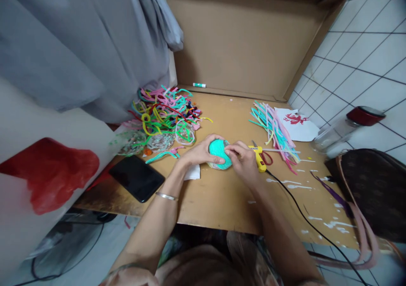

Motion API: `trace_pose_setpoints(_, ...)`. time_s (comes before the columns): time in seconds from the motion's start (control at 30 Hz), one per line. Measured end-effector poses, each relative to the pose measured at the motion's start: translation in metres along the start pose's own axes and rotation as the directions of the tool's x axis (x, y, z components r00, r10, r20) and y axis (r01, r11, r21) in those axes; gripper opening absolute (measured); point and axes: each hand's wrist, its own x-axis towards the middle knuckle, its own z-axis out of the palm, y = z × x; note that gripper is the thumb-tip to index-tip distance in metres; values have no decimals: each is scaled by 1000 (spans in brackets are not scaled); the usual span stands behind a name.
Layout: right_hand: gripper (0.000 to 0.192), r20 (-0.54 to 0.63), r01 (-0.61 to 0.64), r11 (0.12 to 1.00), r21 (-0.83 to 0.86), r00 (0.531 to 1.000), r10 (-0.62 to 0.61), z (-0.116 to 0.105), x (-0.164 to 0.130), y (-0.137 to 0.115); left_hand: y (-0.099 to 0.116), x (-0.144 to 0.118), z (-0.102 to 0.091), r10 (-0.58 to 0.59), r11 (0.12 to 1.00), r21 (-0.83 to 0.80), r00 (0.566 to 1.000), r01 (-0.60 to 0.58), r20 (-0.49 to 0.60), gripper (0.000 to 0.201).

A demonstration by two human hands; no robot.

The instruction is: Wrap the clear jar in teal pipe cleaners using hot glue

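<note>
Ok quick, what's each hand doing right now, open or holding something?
Left hand: holding the turquoise round piece.
Right hand: fingers pinched closed at its side; can't tell what's between them.

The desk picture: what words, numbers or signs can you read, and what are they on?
None can be read.
Green-and-white stick: label too small.
Yellow glue gun: red patch too small to read.
Brown bag: markings too faint and blurred.
White sheet: a red shape, no letters I can make out.
</note>
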Motion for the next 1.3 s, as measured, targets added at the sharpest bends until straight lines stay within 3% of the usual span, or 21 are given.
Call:
trace_pose_setpoints(0.2, 20, -2, -11, 1000, -9, 1000, 11, 0, 0, 2, 1, 0, -3, 113, 982, 157, 992, -103, -54, 71)
trace_pose_setpoints(0.57, 20, 4, -41, 999, -1, 999, 41, 0, 0, 0, 18, -6, -1, 57, 995, 86, 997, -51, -60, 85)
trace_pose_setpoints(0.83, 20, -15, -49, 999, 5, 999, 49, 0, -1, 1, 17, -8, 0, 122, 992, 25, 992, -121, -24, 75)
trace_pose_setpoints(1.3, 21, -35, -67, 998, 16, 997, 67, 3, -1, 4, 13, -7, 0, 144, 989, 38, 989, -145, 26, 51)
